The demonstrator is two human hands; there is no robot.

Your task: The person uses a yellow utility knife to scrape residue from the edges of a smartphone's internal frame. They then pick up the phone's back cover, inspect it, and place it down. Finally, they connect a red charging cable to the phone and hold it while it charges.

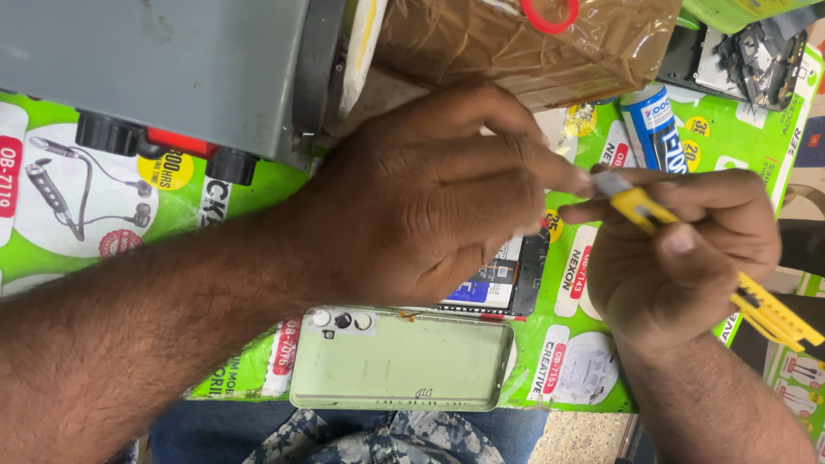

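— What are your hands doing right now?

— My right hand [687,258] is closing its grip around a yellow plastic utility knife [730,283], thumb pressing on the handle, the grey blade end pointing at my left fingertips. My left hand [421,198] is curling down over an opened dark phone body [507,279] lying on the worktop; its fingertips are pinching together, but I cannot tell what, if anything, they are holding.

— Which step would you say this is?

— I judge I am working the blade at the phone's top edge. The next move is calling for a shallow, steady blade.

— And around you?

— A pale green phone back cover [400,361] is lying just below the phone. Green printed sheets [51,249] with earphone pictures are covering the worktop [593,430]. A blue-and-white tube [657,129] is lying beyond, beside a parcel in brown tape [524,43]. A grey metal box [155,69] is sitting far left.
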